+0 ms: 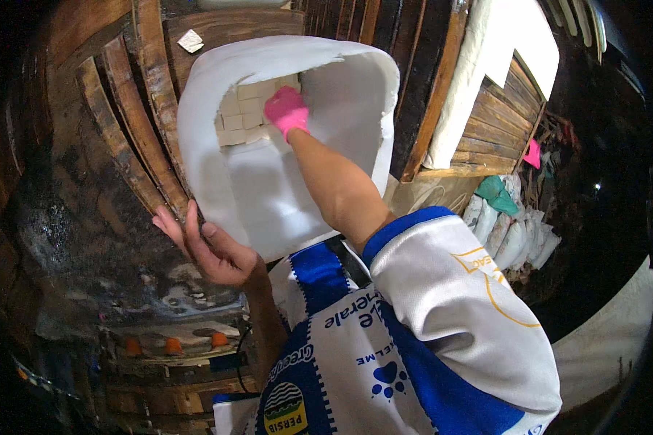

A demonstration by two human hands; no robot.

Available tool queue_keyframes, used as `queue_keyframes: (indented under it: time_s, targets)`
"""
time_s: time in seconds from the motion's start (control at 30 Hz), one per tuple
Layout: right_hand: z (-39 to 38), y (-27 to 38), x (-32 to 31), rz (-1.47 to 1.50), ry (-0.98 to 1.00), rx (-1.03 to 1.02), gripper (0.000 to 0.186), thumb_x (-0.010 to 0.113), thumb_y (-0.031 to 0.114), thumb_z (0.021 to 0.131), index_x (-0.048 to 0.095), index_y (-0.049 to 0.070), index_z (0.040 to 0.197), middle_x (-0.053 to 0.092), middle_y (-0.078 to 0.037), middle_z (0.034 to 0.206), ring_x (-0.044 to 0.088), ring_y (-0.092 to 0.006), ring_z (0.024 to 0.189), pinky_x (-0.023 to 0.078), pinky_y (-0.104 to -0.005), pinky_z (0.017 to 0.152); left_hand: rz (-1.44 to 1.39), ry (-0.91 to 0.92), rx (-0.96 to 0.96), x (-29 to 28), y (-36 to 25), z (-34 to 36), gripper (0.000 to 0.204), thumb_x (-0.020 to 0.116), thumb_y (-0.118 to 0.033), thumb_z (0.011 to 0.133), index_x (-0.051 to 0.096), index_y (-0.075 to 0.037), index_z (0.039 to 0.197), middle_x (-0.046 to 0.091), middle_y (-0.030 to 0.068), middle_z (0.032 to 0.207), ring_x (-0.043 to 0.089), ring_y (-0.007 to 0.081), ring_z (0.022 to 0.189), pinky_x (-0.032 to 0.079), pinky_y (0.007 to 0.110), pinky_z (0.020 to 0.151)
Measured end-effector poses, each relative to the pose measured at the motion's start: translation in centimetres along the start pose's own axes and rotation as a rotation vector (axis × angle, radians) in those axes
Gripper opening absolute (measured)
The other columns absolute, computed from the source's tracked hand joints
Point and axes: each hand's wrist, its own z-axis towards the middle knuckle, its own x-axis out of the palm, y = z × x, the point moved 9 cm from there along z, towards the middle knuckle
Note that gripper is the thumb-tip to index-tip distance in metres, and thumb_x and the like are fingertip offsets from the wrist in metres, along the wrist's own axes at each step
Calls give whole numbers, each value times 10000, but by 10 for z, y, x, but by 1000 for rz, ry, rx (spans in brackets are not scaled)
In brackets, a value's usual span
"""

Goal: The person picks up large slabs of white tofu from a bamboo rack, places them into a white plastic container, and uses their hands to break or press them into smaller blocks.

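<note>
A white plastic tub (283, 52) with a ragged rim leans in front of me, its inside facing me. Rows of pale, square-cut blocks (243, 109) lie against one another at its far left; the near part of its floor is bare. My right hand (286, 110), in a pink glove, reaches inside at the right edge of these blocks. Its fingers are curled, and whatever they hold is hidden. Ungloved, my left hand (214, 246) is at the tub's near left corner, fingers stretched and apart, thumb close to the wall.
Dark wooden slats (127, 116) run along the left, with a small white piece (190, 41) near their far end. White cloth (461, 87) drapes a wooden rack (504, 119) at right. Beyond are filled white bags (515, 243) and a green bag (496, 196). Orange cups (173, 346) stand lower left.
</note>
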Motion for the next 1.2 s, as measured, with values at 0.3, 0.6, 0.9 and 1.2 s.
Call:
queue_keyframes:
  time_s: [0.3, 0.6, 0.9, 1.2]
  targets:
    - [-52, 18, 82, -344, 357, -310, 282, 671, 342, 774, 657, 92, 902, 673, -143, 938, 652, -318, 907, 519, -416, 787, -30, -9, 39, -1, 2, -2, 354, 391, -122, 980, 596, 73, 1193, 373, 279, 1450, 237, 424, 1415, 210, 519, 1144]
    - [-44, 6, 85, -227, 245, -150, 329, 670, 377, 795, 655, 63, 891, 681, -147, 976, 656, -317, 929, 518, -424, 789, -48, 5, 52, 0, 1, 0, 354, 391, -117, 975, 592, 71, 1198, 354, 273, 1466, 215, 427, 1422, 198, 537, 1140]
    - [-36, -13, 24, -85, 288, 94, 508, 659, 349, 761, 595, 17, 1140, 651, -192, 1119, 627, -356, 1039, 517, -414, 878, -45, -27, -20, -4, 2, -1, 353, 404, -128, 970, 607, 65, 1184, 371, 283, 1453, 231, 413, 1421, 206, 530, 1137]
    - [-29, -46, 48, -226, 464, 71, 624, 702, 311, 717, 511, -26, 1206, 601, -244, 1196, 592, -373, 1113, 495, -408, 942, -103, -44, 65, -3, 9, -5, 351, 417, -112, 951, 609, 60, 1189, 388, 292, 1435, 245, 417, 1415, 190, 555, 1142]
